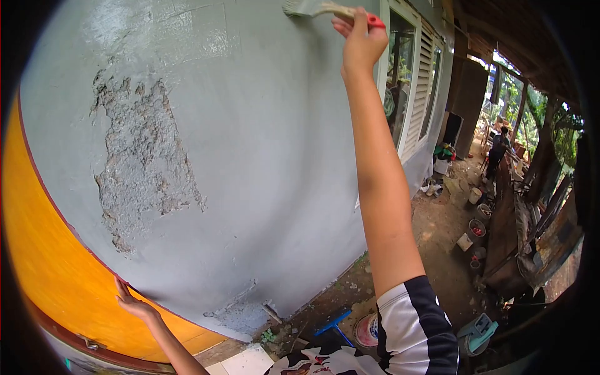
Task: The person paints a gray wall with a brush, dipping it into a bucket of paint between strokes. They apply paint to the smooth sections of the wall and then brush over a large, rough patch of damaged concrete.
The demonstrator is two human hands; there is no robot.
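High on the grey wall point(262, 125), my right hand point(364, 47) is closed around a paintbrush point(334, 9) with a red handle end. The brush's bristles touch or lie very close to the wall at the top of the view. Wet, shiny grey paint shows at the upper left, above a rough patch point(140, 156) of bare, crumbly plaster. My left hand point(134, 304) rests with fingers stretched out at the corner where the grey wall meets the orange surface point(56, 250). Nothing shows in that hand.
Right of the brush is a white-framed louvred window point(415, 87). Below stand a paint bucket point(367, 330), a blue-handled tool point(333, 325) and a container with a teal item point(478, 334). Several buckets line the dirt path, where another person point(498, 150) is farther off.
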